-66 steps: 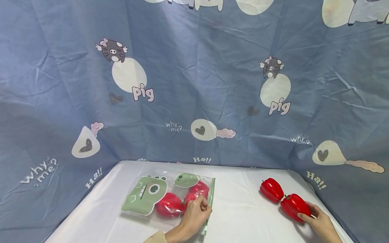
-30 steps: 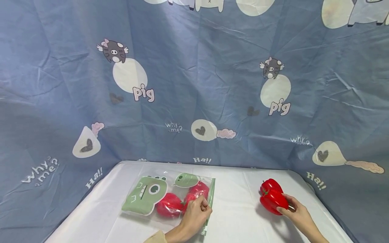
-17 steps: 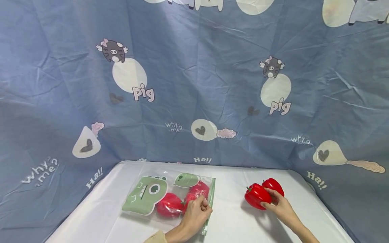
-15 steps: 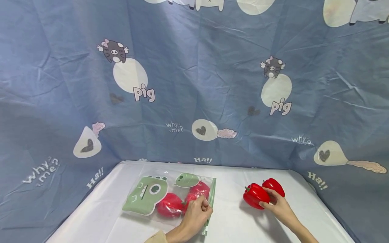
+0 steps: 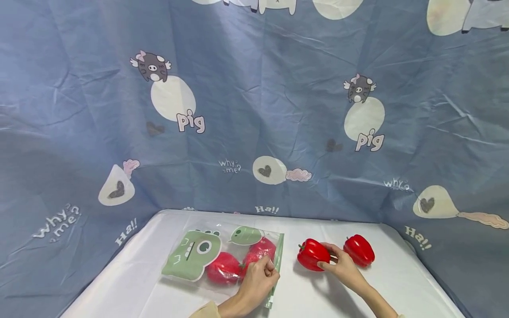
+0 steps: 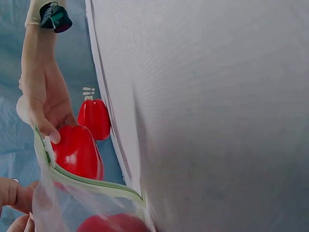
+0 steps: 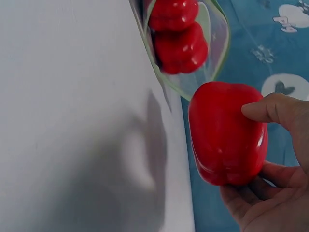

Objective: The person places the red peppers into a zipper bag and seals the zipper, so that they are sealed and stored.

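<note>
Gripped a red pepper in the right hand, just off the zip bag's open green edge. Pinched that edge with the left hand. Second loose pepper behind, near the white table's right edge; bare cloth between.

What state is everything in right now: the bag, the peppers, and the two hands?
Zip bag: lying flat on the white table, mouth held open at its right edge.
Two peppers in the bag: lying inside, side by side.
Held pepper: gripped, close to the bag's mouth.
Last pepper: lying loose on the table, untouched.
Left hand: pinching the bag's edge.
Right hand: gripping the held pepper.
</note>
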A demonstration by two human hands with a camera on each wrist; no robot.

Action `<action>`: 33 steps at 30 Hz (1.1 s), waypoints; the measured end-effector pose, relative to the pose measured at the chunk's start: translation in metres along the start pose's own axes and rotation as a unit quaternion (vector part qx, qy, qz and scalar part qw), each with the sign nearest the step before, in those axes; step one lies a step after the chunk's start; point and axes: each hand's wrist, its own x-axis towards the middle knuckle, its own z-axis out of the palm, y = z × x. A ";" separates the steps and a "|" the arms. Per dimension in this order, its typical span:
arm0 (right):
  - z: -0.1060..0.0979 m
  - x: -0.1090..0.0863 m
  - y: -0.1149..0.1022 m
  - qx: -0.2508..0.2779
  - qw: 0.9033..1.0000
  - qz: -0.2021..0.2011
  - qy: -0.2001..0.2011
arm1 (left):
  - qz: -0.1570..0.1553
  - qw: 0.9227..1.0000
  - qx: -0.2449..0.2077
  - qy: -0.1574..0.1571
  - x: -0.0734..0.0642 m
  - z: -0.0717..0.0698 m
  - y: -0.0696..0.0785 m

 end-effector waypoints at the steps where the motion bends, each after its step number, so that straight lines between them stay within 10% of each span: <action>1: 0.003 0.001 0.000 0.002 1.000 0.000 -0.002 | -0.001 1.000 -0.001 -0.002 0.000 0.000 0.000; 33: 0.061 0.016 -0.011 -0.015 0.994 -0.092 -0.049 | -0.012 1.000 0.006 -0.020 0.001 -0.003 0.003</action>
